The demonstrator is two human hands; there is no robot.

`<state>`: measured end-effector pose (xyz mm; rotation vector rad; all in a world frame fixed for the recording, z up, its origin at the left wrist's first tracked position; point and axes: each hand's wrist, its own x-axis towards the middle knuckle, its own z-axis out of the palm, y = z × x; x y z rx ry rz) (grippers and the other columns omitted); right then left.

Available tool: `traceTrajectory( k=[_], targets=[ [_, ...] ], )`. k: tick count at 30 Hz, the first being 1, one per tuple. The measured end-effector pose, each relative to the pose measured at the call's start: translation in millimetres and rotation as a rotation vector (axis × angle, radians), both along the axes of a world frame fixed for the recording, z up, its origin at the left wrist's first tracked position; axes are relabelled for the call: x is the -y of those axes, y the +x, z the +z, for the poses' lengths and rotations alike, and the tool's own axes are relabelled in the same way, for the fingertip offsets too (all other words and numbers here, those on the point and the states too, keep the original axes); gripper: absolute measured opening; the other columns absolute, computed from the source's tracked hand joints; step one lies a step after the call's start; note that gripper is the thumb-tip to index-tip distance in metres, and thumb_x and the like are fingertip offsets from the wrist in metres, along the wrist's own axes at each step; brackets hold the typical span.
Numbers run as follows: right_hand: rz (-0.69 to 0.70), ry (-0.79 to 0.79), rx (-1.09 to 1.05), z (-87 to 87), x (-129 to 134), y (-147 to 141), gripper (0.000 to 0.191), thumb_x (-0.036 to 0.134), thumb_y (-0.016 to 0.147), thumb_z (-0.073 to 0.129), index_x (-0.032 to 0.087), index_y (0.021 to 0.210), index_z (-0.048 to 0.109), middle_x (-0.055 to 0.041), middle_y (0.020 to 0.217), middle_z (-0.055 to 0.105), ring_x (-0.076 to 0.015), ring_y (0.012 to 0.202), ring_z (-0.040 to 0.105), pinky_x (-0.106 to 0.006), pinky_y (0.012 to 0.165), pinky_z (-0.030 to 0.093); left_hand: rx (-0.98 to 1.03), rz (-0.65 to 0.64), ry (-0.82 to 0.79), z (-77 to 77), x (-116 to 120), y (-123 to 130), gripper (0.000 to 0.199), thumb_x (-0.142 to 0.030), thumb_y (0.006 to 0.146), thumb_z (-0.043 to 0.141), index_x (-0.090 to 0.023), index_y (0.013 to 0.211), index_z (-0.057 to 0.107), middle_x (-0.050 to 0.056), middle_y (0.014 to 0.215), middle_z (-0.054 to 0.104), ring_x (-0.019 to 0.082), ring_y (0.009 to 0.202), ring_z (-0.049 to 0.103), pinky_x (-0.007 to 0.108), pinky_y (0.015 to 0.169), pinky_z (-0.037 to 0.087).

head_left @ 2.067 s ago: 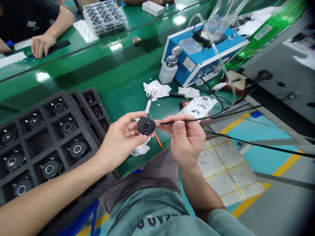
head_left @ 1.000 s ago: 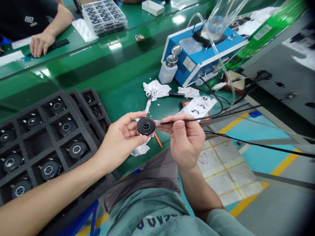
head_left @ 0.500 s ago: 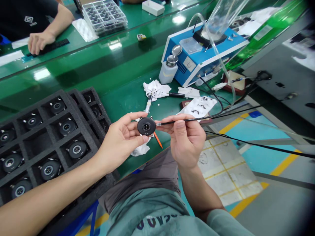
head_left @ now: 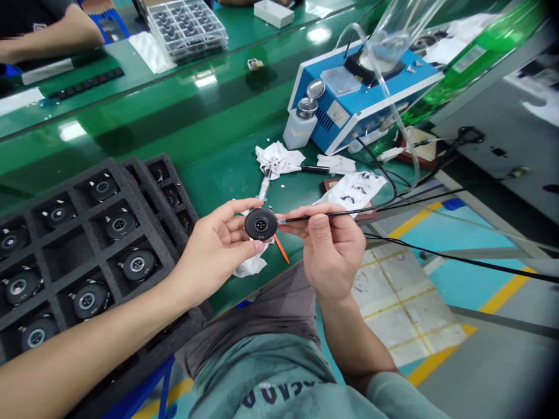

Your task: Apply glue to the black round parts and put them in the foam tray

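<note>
Between thumb and fingers, my left hand (head_left: 218, 247) holds a round black disc (head_left: 261, 224) with small metal contacts at its centre. My right hand (head_left: 332, 247) pinches a thin black dispensing tube (head_left: 305, 218), whose clear tip is at the disc's right edge; whether it touches cannot be told. Just behind the disc, a syringe (head_left: 264, 187) lies against a stained crumpled tissue (head_left: 279, 158). An orange pointed stick (head_left: 282, 250) and another tissue (head_left: 251, 266) lie below the disc, partly hidden.
Black foam trays (head_left: 96, 230) with similar discs stand at the left. A white pump bottle (head_left: 300, 125) stands beside a blue machine (head_left: 345, 99). A green bottle (head_left: 476, 61) leans at the upper right. Across the bench is a person's arm (head_left: 65, 38).
The other person's hand has left the black strip across the bench, and that arm has moved up and left. My hands and the disc have hardly moved.
</note>
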<state>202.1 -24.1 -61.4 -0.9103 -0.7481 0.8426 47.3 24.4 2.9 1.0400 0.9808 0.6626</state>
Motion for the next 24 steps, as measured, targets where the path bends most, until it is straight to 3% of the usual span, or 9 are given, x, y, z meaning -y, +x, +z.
traceTrajectory(
  k=[16,24],
  targets=[
    [0.015,0.034,-0.023,-5.7,-0.1,-1.7,0.009,0.031,0.097,0.066,0.022,0.097,0.069,-0.0014,0.093,0.077,-0.0198,0.087,0.079,-0.036,0.076,0.069,0.040,0.009,-0.015,-5.9,1.2,-3.9,0.061,-0.007,0.070,0.084,-0.019,0.127,0.067,0.007,0.110,0.080,0.020,0.094,0.077,0.033,0.090,0.060],
    [0.013,0.020,-0.041,-5.3,1.7,-4.4,0.011,0.032,0.096,0.067,0.022,0.096,0.071,-0.0013,0.092,0.077,-0.0201,0.085,0.079,-0.036,0.075,0.069,0.039,0.018,-0.009,-6.5,1.4,-3.1,0.062,-0.002,0.068,0.082,-0.016,0.127,0.066,0.007,0.109,0.080,0.016,0.091,0.076,0.027,0.085,0.059]
  ],
)
